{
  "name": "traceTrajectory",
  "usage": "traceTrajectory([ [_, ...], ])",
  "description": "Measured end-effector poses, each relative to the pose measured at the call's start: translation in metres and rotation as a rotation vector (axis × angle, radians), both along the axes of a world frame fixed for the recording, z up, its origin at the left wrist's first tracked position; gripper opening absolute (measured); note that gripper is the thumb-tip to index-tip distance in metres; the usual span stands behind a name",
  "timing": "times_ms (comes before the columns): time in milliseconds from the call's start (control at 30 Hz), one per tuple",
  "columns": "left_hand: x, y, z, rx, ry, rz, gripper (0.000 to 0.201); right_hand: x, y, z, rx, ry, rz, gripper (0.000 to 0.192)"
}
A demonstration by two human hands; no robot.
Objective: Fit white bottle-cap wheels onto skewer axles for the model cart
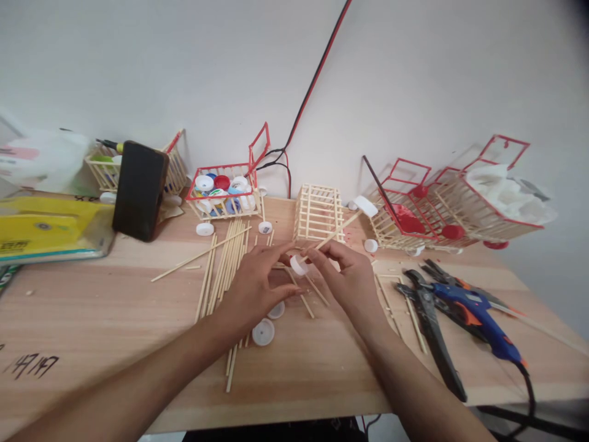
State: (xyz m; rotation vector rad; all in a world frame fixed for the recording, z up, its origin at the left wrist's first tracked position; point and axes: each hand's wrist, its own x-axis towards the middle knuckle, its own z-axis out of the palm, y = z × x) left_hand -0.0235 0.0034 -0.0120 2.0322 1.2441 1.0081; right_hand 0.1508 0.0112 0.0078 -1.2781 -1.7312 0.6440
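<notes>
The wooden table [92,319] spreads under both hands. Far beyond the right hand [350,277], against the wall, stand two stick carts with red frames [455,202]; a blue glue gun [478,316] and black pliers [430,319] lie just to that hand's right. Well beyond the left hand [257,285], a red-rimmed basket of bottle caps [224,191] sits near a dark phone [139,189] propped upright and a yellow pack [46,230]. An unpainted stick cage [319,212] stands just behind the fingertips. A bundle of bamboo sticks [225,264] lies beside and under the left hand.

Both hands pinch a white bottle cap [298,265] between their fingertips, held just above the table; a thin skewer [338,228] runs from it up and away to another white cap [367,205]. Two loose white caps [264,331] rest on the table just below the left hand.
</notes>
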Motion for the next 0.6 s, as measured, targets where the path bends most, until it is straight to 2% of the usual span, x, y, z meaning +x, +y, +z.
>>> traceTrajectory([
  [67,0.000,-0.001,0.003,-0.012,-0.013,0.009,0.069,0.004,0.004,-0.001,-0.107,0.146,0.017,0.023],
  [233,0.001,-0.002,0.008,-0.010,-0.052,0.023,0.059,0.009,0.012,-0.008,-0.255,0.429,0.058,0.026],
  [433,-0.001,-0.003,0.007,0.030,-0.059,0.051,0.049,0.009,0.013,-0.007,-0.377,0.627,0.053,0.028],
  [600,-0.002,-0.004,0.007,0.077,-0.034,0.062,0.045,0.009,0.013,-0.005,-0.413,0.699,0.061,0.026],
])
